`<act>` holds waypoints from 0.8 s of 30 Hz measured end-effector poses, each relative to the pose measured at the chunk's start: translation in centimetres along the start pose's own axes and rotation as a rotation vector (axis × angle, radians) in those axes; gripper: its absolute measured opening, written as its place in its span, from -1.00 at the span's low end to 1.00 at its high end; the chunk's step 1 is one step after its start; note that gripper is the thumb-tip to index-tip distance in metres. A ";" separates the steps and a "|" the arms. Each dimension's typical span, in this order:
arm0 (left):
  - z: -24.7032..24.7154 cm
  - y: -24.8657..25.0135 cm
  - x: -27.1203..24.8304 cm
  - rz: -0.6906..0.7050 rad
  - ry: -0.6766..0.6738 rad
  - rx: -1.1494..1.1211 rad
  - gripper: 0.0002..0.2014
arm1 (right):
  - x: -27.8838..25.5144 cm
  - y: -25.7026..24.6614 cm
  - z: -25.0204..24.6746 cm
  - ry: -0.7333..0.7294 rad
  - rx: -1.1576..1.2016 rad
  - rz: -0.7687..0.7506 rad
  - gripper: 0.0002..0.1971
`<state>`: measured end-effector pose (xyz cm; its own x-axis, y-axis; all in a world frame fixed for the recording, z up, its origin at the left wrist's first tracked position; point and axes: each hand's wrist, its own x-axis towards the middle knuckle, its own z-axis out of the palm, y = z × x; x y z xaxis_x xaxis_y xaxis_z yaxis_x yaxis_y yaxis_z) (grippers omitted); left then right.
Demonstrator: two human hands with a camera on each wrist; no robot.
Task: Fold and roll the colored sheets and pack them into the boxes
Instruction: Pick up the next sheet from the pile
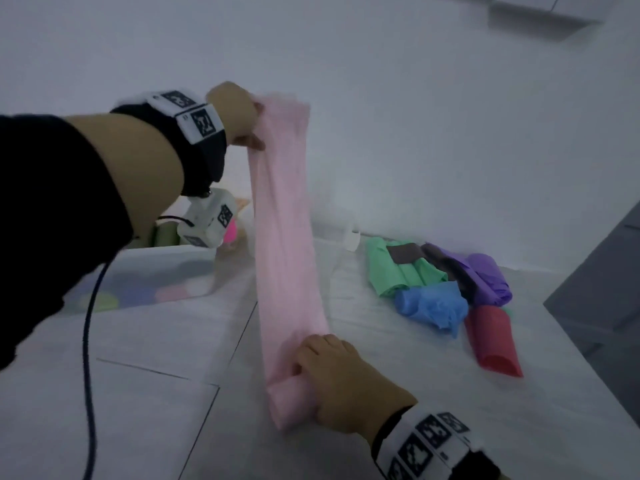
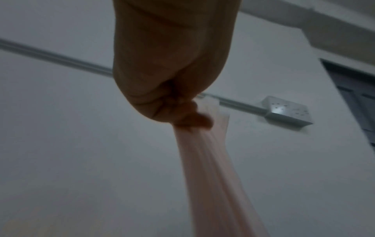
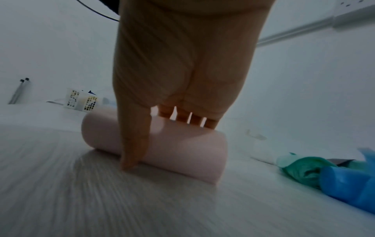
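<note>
A long folded pale pink sheet (image 1: pixel 285 216) stretches from high up down to the table. My left hand (image 1: pixel 239 114) is raised and pinches its upper end (image 2: pixel 205 115), holding it taut. The lower end is wound into a roll (image 3: pixel 182 147) on the table. My right hand (image 1: pixel 332 372) grips that roll, thumb (image 3: pixel 134 144) on its near side and fingers over its far side. A clear box (image 1: pixel 145 271) with coloured rolls inside sits at the left, behind my left forearm.
A heap of rolled sheets lies at the right: green (image 1: pixel 398 271), blue (image 1: pixel 433 303), purple (image 1: pixel 485 278) and red (image 1: pixel 495 341). A dark cable (image 1: pixel 88 341) hangs from my left wrist. A white lattice basket (image 3: pixel 81 99) stands far left. A grey cabinet (image 1: pixel 602 289) borders the table's right side.
</note>
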<state>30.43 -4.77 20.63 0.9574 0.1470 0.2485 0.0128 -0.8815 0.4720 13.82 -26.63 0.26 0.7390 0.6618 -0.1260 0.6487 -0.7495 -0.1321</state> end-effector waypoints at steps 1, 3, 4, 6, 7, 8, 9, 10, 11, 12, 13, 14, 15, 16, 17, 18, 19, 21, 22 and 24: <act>0.3 -0.3 0.6 0.009 0.062 0.002 -0.45 | 0.2 -0.1 0.1 0.021 0.045 0.006 -0.53; 1.1 -0.9 1.1 -0.007 0.016 -0.211 -0.44 | 0.7 -0.2 0.3 0.021 0.070 0.017 -0.52; 1.5 -1.6 0.8 0.042 -0.031 -0.282 -0.37 | 0.9 -0.2 0.5 0.002 0.054 0.013 -0.50; 2.6 -2.7 0.0 0.108 -0.035 -0.284 -0.19 | 1.3 0.0 0.8 -0.041 0.019 -0.005 -0.47; 3.4 -3.0 -0.8 0.153 -0.045 -0.210 -0.19 | 1.4 0.1 0.8 -0.055 0.011 -0.009 -0.45; 4.2 -3.2 -1.7 0.203 -0.038 -0.138 -0.27 | 1.6 0.2 0.8 -0.061 0.012 -0.008 -0.44; 5.1 -3.1 -3.0 0.221 -0.073 -0.093 -0.43 | 1.7 0.2 0.8 -0.062 0.014 -0.004 -0.44; 6.1 -2.9 -4.8 0.222 -0.172 -0.049 -0.60 | 1.8 0.2 0.9 -0.060 0.013 0.002 -0.44; 7.4 -2.9 -6.7 0.228 -0.327 0.046 -0.70 | 1.9 0.0 1.0 -0.057 0.008 0.008 -0.45; 8.9 -2.9 -8.7 0.231 -0.515 0.175 -0.70 | 1.9 -0.3 1.1 -0.051 0.004 0.017 -0.49; 10.5 -3.2 -10.5 0.235 -0.679 0.317 -0.64 | 1.8 -0.6 1.2 -0.043 0.001 0.030 -0.53; 12.1 -3.7 -12.2 0.240 -0.781 0.438 -0.58 | 1.7 -0.9 1.3 -0.032 -0.005 0.040 -0.58; 13.6 -4.3 -13.6 0.226 -0.825 0.481 -0.56 | 1.6 -1.1 1.3 -0.023 -0.014 0.043 -0.60; 14.8 -5.0 -14.6 0.205 -0.827 0.465 -0.55 | 1.5 -1.2 1.1 -0.018 -0.017 0.042 -0.60; 15.8 -5.7 -15.2 0.183 -0.805 0.422 -0.53 | 1.5 -1.2 0.9 -0.015 -0.018 0.036 -0.60; 16.4 -6.2 -15.7 0.146 -0.771 0.375 -0.50 | 1.5 -1.2 0.6 -0.016 -0.020 0.027 -0.61; 16.8 -6.6 -16.0 0.094 -0.728 0.335 -0.45 | 1.4 -1.1 0.3 -0.027 -0.026 0.016 -0.61; 17.0 -7.2 -16.3 0.005 -0.659 0.292 -0.35 | 1.1 -1.2 0.1 -0.056 -0.013 0.000 -0.62; 17.0 -7.4 -16.3 -0.018 -0.647 0.279 -0.30 | 0.9 -1.3 0.2 -0.071 0.001 -0.006 -0.62; 16.9 -7.7 -16.1 -0.018 -0.660 0.292 -0.21 | 0.3 -1.5 0.4 -0.091 0.013 -0.019 -0.64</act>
<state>19.79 -7.89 -1.26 0.9298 -0.0577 -0.3635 0.0187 -0.9789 0.2034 12.97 -25.35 0.02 0.7062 0.6753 -0.2125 0.6598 -0.7367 -0.1485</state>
